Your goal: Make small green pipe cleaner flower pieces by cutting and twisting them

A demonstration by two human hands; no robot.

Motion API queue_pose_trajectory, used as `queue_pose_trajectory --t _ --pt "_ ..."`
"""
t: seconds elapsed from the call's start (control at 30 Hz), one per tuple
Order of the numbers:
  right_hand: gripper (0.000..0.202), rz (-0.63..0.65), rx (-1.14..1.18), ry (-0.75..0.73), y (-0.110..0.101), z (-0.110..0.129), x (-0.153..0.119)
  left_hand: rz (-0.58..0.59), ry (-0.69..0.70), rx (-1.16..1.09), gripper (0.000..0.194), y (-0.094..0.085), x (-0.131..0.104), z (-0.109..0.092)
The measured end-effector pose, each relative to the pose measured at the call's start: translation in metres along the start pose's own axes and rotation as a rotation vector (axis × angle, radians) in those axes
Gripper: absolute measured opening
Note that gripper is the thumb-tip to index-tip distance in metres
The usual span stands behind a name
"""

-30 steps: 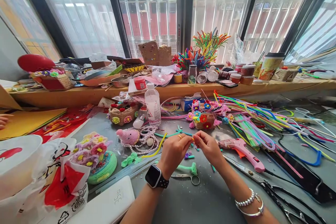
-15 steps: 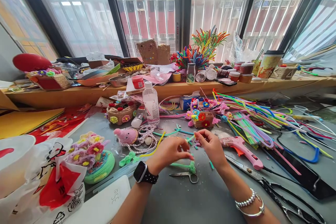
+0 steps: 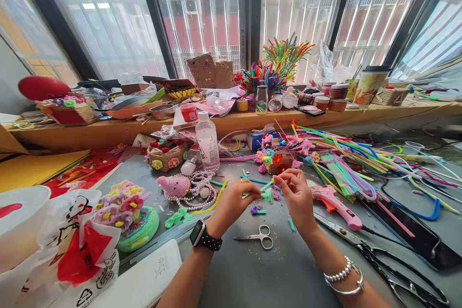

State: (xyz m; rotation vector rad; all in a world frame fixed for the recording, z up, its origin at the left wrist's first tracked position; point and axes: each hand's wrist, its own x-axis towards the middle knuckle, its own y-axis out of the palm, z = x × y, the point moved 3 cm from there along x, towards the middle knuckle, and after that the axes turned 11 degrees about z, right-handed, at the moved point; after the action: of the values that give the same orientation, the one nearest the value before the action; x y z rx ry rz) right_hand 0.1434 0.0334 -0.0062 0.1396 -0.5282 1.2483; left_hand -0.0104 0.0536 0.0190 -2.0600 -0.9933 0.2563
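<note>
My left hand (image 3: 234, 204), with a dark watch at the wrist, is closed on a light-green pipe cleaner whose bunched end (image 3: 267, 196) sticks out past the fingertips toward the right hand. My right hand (image 3: 298, 197) pinches a short green pipe-cleaner stem (image 3: 267, 185) with a yellow tip; the fingers partly cover it. The two pieces are close together, and I cannot tell whether they touch. Below the hands lie small scissors (image 3: 256, 237). A small purple-and-green pipe-cleaner piece (image 3: 257, 211) rests between the hands and the scissors.
A pink glue gun (image 3: 341, 207) and large black-handled shears (image 3: 375, 255) lie right of my hand. Many coloured pipe cleaners (image 3: 361, 159) spread behind them. At left are a bottle (image 3: 207, 144), pearl strings (image 3: 200, 192), a green flower cake (image 3: 139, 228) and a white box (image 3: 151, 269).
My left hand has taken up the green pipe cleaner that lay by the small scissors and lifted it toward the right hand. My right hand keeps its pinch on the yellow-tipped stem.
</note>
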Motion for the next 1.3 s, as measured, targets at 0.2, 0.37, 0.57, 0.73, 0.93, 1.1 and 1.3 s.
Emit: queue_pose_trajectory --t 0.2,0.37,0.57,0.73,0.93,1.1,1.3 --pt "0.016 -0.089 -0.115 -0.146 -0.001 0.018 -0.006 -0.171 -0.025 -0.287 0.010 -0.008 0.000 0.000" --pt "0.012 -0.077 -0.173 -0.214 0.000 0.025 -0.009 -0.160 -0.005 -0.267 0.010 -0.005 0.001 -0.002" --pt "0.012 -0.046 -0.235 -0.252 0.001 0.025 -0.009 -0.169 -0.003 -0.246 0.010 -0.003 0.000 -0.003" --pt "0.011 -0.021 -0.242 -0.243 0.003 0.022 -0.010 -0.146 -0.002 -0.229 0.012 -0.002 0.000 -0.005" --pt "0.012 0.013 -0.252 -0.222 0.006 0.020 -0.009 -0.142 -0.052 -0.231 0.013 -0.001 0.000 -0.002" --pt "0.013 0.055 -0.263 -0.209 0.009 0.018 -0.010 -0.136 -0.093 -0.273 0.014 0.002 0.001 0.001" --pt "0.016 0.126 -0.273 -0.174 0.011 0.015 -0.008 -0.094 -0.042 -0.320 0.021 0.007 0.000 0.001"
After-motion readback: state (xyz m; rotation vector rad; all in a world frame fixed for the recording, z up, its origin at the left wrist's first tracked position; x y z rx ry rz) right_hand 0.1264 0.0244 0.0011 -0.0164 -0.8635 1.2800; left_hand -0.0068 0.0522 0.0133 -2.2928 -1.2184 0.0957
